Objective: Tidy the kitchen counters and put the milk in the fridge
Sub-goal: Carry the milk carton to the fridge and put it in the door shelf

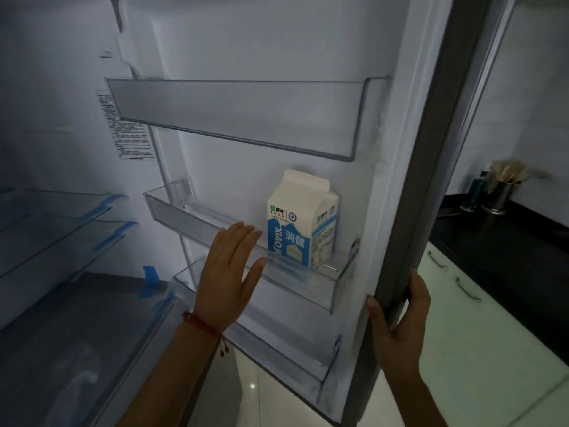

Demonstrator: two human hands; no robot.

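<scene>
White tiled walls (529, 97) are seen at the right above a black countertop (492, 238), on which a metal utensil holder (500, 195) is stood; pale green cabinet fronts (480, 328) with metal handles (468, 289) are set below, and a glossy pale floor (264, 392) is dimly lit

White-and-blue gable-top cardboard milk carton (300, 220), closed, upright in middle clear plastic door bin (308, 288) of open white fridge door (277, 41), near bin's right end.

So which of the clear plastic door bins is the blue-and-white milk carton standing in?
The middle clear bin, at its right end: the blue-and-white milk carton stands upright there. The top bin and bottom bin hold nothing visible.
</scene>
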